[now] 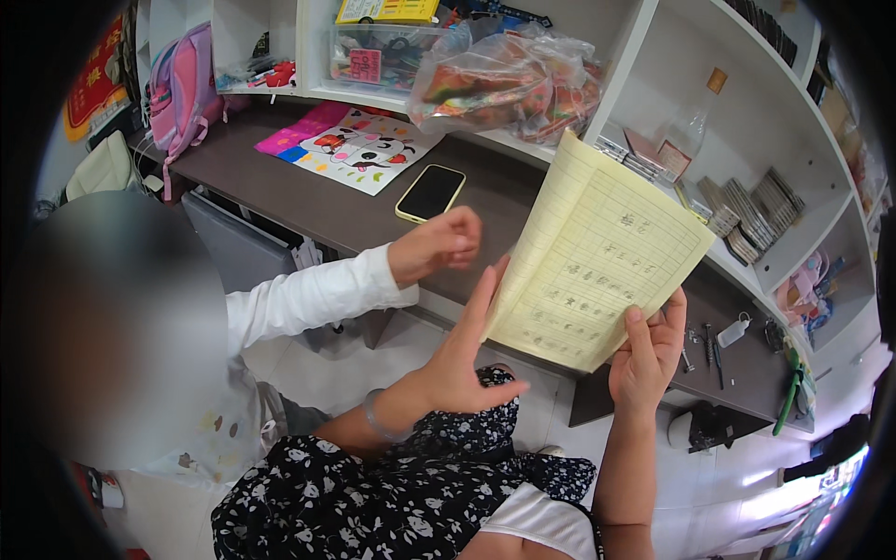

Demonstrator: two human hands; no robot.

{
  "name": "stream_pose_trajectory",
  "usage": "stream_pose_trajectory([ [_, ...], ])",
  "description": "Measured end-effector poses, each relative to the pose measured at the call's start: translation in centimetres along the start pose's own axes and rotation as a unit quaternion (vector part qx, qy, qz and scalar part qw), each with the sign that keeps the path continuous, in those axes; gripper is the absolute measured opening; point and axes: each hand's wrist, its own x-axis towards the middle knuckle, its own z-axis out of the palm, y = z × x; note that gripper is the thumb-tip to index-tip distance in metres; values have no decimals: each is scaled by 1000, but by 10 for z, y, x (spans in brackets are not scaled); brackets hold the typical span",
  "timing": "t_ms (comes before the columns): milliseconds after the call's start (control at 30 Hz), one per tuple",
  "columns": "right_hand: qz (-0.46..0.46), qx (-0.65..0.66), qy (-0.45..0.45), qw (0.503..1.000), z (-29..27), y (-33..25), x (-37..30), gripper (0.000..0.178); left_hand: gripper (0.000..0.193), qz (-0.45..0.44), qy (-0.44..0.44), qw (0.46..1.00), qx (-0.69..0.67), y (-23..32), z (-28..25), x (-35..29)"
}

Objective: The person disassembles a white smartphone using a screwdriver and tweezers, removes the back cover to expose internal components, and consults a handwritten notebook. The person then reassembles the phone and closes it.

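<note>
A yellowish lined notebook (597,271) with handwritten pencil characters is held up, tilted, in front of me. My right hand (649,359) grips its lower right corner, thumb on the page and fingers behind. Beside the notebook's lower left edge is my left hand (467,359), open with its thumb spread away; its fingertips reach the edge, partly hidden behind it, and I cannot tell how firmly they touch. A grey band circles my left wrist. From the left, another person in a white sleeve (317,299) raises a loosely curled hand (439,247) near the notebook.
On the dark desk (243,177) lie a phone (430,193) and a cartoon animal picture (359,149). White shelves hold a clear plastic bin (383,61), a bagged red bundle (509,89) and several stacked boxes (747,210). Small tools (714,355) lie at right; a pink-purple backpack (182,89) stands far left.
</note>
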Motion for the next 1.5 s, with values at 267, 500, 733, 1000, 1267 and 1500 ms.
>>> stream_pose_trajectory([
  [267, -41, -127, 35, 990, -35, -9, 8, 40, 75, -66, 312, 929, -188, -1, -23, 12],
  [500, -32, -184, 10, 982, -46, -4, 9, 38, 36, -232, 79, 799, -549, -12, -59, 2],
  [733, -52, -367, -8, 929, -34, -2, 0, 46, 23, -224, 151, 893, -359, -13, -63, 4],
  [1000, -22, -318, -56, 946, 3, 23, -19, 33, 44, -227, 150, 909, -316, -11, -19, 9],
  [1267, 78, -142, -23, 987, 9, 33, -32, 40, 40, -216, 187, 898, -334, -20, -11, 10],
  [1500, 95, -65, 58, 992, -22, 34, -11, 31, 35, -181, 243, 924, -232, -28, -70, 15],
])
